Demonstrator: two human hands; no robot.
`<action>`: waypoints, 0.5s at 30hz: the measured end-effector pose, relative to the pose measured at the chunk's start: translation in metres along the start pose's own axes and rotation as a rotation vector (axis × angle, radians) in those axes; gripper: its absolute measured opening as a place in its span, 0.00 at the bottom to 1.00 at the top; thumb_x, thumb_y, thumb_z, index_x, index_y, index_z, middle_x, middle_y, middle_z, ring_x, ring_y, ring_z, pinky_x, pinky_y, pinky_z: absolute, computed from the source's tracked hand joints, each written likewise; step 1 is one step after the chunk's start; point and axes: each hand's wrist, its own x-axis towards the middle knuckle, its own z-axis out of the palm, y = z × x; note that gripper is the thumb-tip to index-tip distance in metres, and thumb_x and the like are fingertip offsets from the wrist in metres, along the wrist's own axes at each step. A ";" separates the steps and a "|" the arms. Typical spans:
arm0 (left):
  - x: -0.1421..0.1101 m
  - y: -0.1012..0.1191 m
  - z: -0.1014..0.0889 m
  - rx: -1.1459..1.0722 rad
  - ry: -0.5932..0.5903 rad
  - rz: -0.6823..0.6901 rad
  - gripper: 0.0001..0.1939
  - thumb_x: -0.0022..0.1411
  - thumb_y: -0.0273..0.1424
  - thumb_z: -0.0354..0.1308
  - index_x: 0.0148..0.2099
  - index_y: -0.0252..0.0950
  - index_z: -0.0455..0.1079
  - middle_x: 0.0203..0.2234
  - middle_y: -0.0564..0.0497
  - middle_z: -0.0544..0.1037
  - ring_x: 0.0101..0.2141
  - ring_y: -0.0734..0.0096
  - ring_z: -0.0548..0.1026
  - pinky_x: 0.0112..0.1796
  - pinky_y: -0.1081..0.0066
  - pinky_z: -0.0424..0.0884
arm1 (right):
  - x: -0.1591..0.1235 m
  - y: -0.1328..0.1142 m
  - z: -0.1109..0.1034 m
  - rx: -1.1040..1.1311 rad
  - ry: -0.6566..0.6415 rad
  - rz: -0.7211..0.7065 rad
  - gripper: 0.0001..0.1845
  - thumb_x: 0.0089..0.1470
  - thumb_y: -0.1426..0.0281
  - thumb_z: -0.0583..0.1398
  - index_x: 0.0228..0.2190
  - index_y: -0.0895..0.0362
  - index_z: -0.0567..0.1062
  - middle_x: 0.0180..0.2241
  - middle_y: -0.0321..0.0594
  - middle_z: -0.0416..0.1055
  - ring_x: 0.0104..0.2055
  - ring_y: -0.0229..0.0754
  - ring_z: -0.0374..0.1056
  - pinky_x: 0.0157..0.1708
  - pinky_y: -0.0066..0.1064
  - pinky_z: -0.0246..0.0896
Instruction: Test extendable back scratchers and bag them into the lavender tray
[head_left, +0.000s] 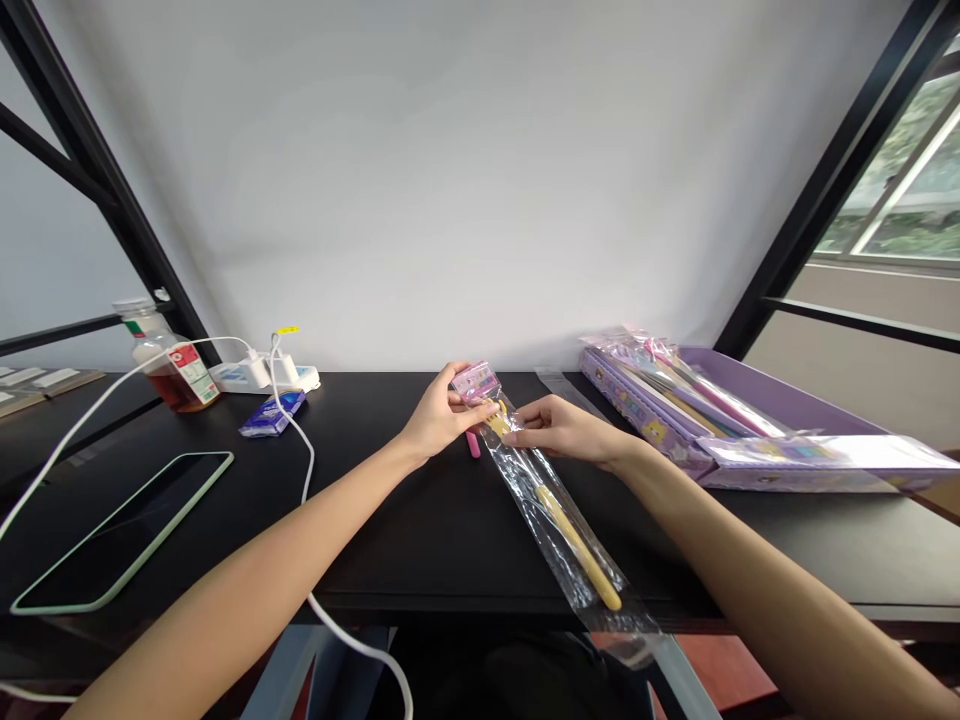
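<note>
A long clear plastic sleeve (525, 480) slants over the black desk, its lower end hanging past the front edge. Inside it lies a slim yellow stick-shaped item (581, 550), with a yellow figure near the upper end; its exact kind I cannot make out. My left hand (442, 415) pinches the sleeve's top, just under its pink printed header (475, 381). Close by on the right, my right hand (559, 428) has its fingers closed on the sleeve's edge beside the yellow figure. A small pink piece (473, 444) shows behind the sleeve, below my left hand.
To the right, a purple box (660, 450) holds several wrapped slim items. A phone (124, 530) lies at left, near a blue packet (274, 412), a white power strip (304, 379) and a bottle of brown liquid (176, 370). A white cable (307, 470) crosses the desk.
</note>
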 end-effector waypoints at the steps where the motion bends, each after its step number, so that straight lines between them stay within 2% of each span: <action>1: 0.001 0.000 0.000 -0.010 0.014 0.005 0.34 0.52 0.35 0.72 0.57 0.38 0.61 0.35 0.49 0.81 0.35 0.63 0.82 0.36 0.66 0.80 | 0.000 0.000 0.000 -0.006 0.014 -0.018 0.23 0.51 0.51 0.66 0.24 0.59 0.72 0.18 0.27 0.55 0.18 0.29 0.45 0.18 0.28 0.36; 4: 0.002 -0.001 -0.003 -0.025 0.108 0.039 0.35 0.51 0.34 0.72 0.58 0.39 0.61 0.35 0.48 0.81 0.37 0.62 0.82 0.39 0.64 0.81 | 0.000 0.001 0.000 -0.029 0.014 -0.037 0.24 0.51 0.49 0.65 0.24 0.58 0.71 0.17 0.28 0.57 0.18 0.29 0.51 0.19 0.28 0.41; 6: 0.004 0.000 -0.006 -0.023 0.200 0.042 0.35 0.52 0.34 0.72 0.58 0.40 0.61 0.35 0.49 0.81 0.36 0.60 0.83 0.37 0.63 0.81 | -0.001 0.001 0.000 -0.037 -0.038 -0.015 0.25 0.49 0.49 0.66 0.23 0.58 0.71 0.16 0.28 0.58 0.17 0.30 0.52 0.19 0.28 0.43; 9: 0.006 0.001 -0.011 0.005 0.348 0.040 0.34 0.52 0.33 0.71 0.58 0.42 0.60 0.34 0.50 0.80 0.35 0.61 0.82 0.35 0.63 0.82 | -0.002 -0.001 0.001 -0.031 -0.098 0.027 0.25 0.49 0.48 0.65 0.24 0.58 0.73 0.19 0.33 0.67 0.17 0.31 0.54 0.19 0.28 0.46; 12: 0.009 0.001 -0.015 0.020 0.428 0.056 0.32 0.55 0.33 0.69 0.58 0.43 0.59 0.36 0.50 0.80 0.37 0.62 0.82 0.37 0.63 0.82 | -0.003 -0.004 0.002 -0.042 -0.059 0.045 0.26 0.51 0.46 0.64 0.26 0.58 0.74 0.26 0.39 0.75 0.18 0.30 0.54 0.19 0.29 0.46; 15: 0.010 0.003 -0.017 -0.052 0.432 0.057 0.31 0.57 0.34 0.68 0.58 0.43 0.58 0.40 0.48 0.80 0.40 0.63 0.82 0.40 0.63 0.82 | -0.004 -0.008 0.001 -0.113 0.036 0.025 0.28 0.50 0.45 0.63 0.28 0.59 0.76 0.24 0.38 0.73 0.22 0.34 0.58 0.21 0.29 0.50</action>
